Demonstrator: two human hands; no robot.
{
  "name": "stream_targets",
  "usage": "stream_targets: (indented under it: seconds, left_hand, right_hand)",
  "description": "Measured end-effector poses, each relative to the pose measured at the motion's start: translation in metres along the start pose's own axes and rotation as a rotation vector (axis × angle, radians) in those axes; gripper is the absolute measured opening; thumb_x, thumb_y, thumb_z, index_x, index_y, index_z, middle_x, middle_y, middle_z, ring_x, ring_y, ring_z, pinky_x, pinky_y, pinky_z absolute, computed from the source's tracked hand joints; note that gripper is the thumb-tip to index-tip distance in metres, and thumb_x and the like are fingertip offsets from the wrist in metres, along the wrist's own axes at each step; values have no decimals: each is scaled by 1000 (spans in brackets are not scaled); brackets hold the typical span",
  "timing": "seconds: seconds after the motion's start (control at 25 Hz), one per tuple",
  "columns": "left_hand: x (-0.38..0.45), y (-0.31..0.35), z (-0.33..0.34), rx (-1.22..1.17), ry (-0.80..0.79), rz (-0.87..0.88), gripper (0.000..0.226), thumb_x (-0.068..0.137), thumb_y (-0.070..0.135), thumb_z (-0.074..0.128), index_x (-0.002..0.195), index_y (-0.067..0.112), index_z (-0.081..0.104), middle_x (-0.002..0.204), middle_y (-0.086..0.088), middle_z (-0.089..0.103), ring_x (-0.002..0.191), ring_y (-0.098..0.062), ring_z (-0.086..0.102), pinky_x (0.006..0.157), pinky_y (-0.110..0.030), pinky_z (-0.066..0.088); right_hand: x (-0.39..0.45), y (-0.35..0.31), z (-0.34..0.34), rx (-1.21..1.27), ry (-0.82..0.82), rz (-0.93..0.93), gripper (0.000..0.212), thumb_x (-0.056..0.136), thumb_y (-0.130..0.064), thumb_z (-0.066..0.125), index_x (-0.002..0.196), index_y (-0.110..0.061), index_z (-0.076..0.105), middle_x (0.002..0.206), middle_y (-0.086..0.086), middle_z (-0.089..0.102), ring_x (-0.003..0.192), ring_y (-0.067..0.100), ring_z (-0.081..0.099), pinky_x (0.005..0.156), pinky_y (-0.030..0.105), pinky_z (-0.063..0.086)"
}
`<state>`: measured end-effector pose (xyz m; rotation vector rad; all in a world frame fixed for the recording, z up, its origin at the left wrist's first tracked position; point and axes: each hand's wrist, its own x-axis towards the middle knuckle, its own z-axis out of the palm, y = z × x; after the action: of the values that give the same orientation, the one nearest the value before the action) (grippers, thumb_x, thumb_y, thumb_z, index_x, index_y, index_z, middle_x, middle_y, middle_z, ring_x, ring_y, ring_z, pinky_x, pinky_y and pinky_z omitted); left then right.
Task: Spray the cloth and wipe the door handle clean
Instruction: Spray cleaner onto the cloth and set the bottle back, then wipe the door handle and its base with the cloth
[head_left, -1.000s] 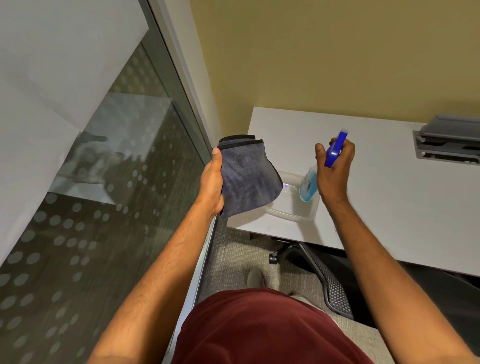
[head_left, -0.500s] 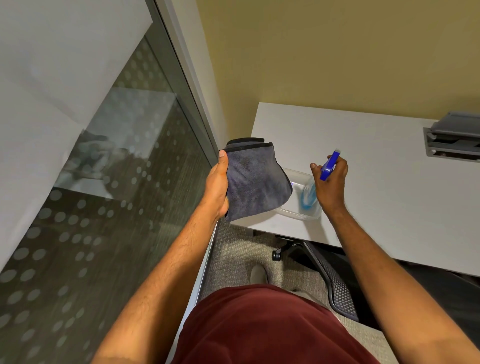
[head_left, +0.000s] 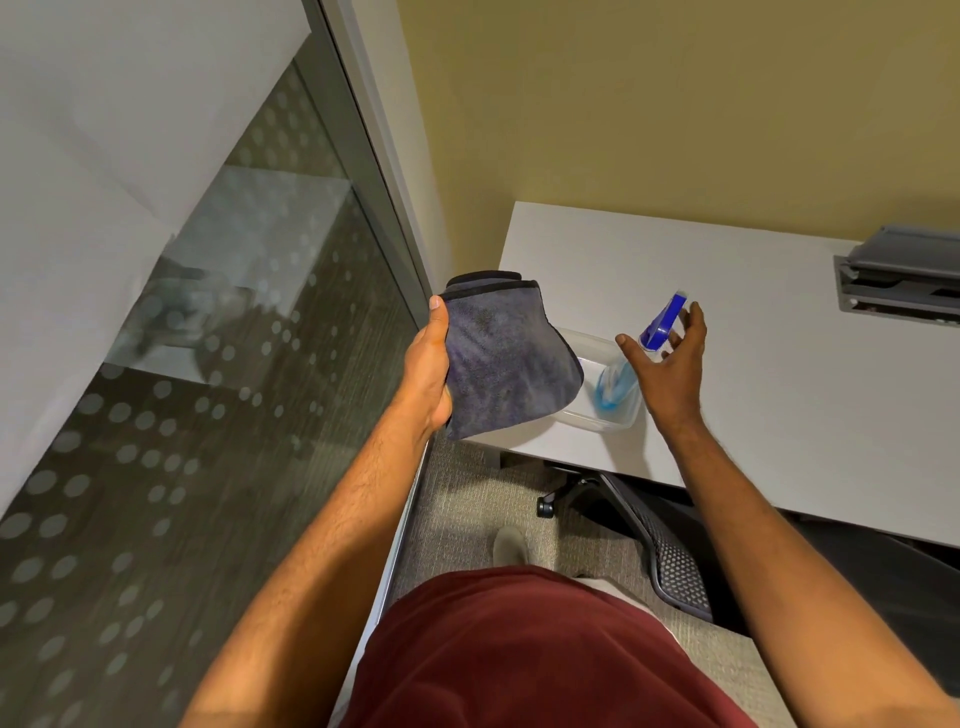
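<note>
At nine o'clock the left hand (head_left: 431, 364) is clamped on the folded grey cloth (head_left: 504, 358), holding it up flat, likely as a spray target. At three o'clock of it the right hand (head_left: 670, 364) has fingers spread apart around the spray bottle (head_left: 644, 353), which stands in a clear tub (head_left: 587, 415) on the bench (head_left: 779, 374). No door handle shows.

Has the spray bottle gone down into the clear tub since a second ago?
Yes. The spray bottle has dropped into the clear tub on the desk, and the right hand has opened its grip.
</note>
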<state>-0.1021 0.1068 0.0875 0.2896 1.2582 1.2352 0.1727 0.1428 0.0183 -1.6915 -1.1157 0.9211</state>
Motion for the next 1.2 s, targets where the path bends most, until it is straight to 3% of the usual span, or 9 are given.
stream_targets:
  seconds: [0.12,0.2,0.36,0.44,0.52,0.72,0.88,1.08,1.2]
  left_hand:
    - [-13,-1,-5,-31,-67,14,45,108,47,55,125,9,71,125,-14,77,121,-31,72,104,-47,59]
    - [-26,-4,-12,-22,-156,45,29,102,27,67,123,8,71,119,-14,79,112,-28,76,92,-40,64]
    - [-64,-14,-27,30,-202,64,19,101,5,69,120,8,72,112,-12,79,102,-24,77,84,-34,65]
    - [-92,-21,-39,45,-176,93,16,102,9,69,117,8,73,112,-13,79,101,-24,77,87,-34,65]
    - [-120,-30,-54,72,-134,122,15,102,14,70,115,7,74,112,-14,79,102,-25,77,91,-35,64]
    - [-203,-70,-91,71,-75,168,21,105,22,67,117,7,74,117,-17,79,108,-27,76,95,-36,62]
    - [-278,-123,-106,12,-53,144,24,105,24,65,118,5,75,118,-19,77,106,-28,76,90,-34,63]
    - [-368,-179,-115,-22,6,117,29,101,26,66,118,4,72,113,-16,78,103,-26,75,94,-36,62]
    - [-414,-188,-137,-18,79,157,25,101,27,66,114,6,74,110,-14,78,100,-25,75,96,-38,61]
  right_hand:
    - [-28,-17,-3,-11,250,-94,79,92,-42,74,152,-12,34,151,8,41,133,19,47,100,24,49]
    - [-55,-28,4,73,249,-185,66,94,-43,67,144,-10,40,140,6,46,122,14,52,96,24,51]
    - [-100,-56,28,176,-275,40,80,81,-70,60,145,-25,43,130,-14,55,112,-5,57,85,7,50]
    - [-119,-57,34,230,-594,226,92,74,-82,60,147,-27,50,138,-10,62,124,9,62,101,27,53]
    - [-136,-50,33,347,-799,304,79,76,-76,70,138,-28,64,136,0,69,129,22,64,109,40,50]
    - [-202,-37,7,391,-1077,311,43,86,-52,80,125,-35,73,131,1,73,122,20,69,89,26,59]
    - [-264,-1,-32,399,-1211,444,49,82,-54,82,125,-31,75,133,4,72,123,21,68,91,27,59]
    - [-347,35,-78,486,-1388,835,75,59,-46,98,121,-10,77,134,18,69,124,33,67,95,43,59]
    - [-385,30,-88,457,-1447,841,75,49,-36,104,114,-8,80,126,18,73,114,33,72,90,43,61]
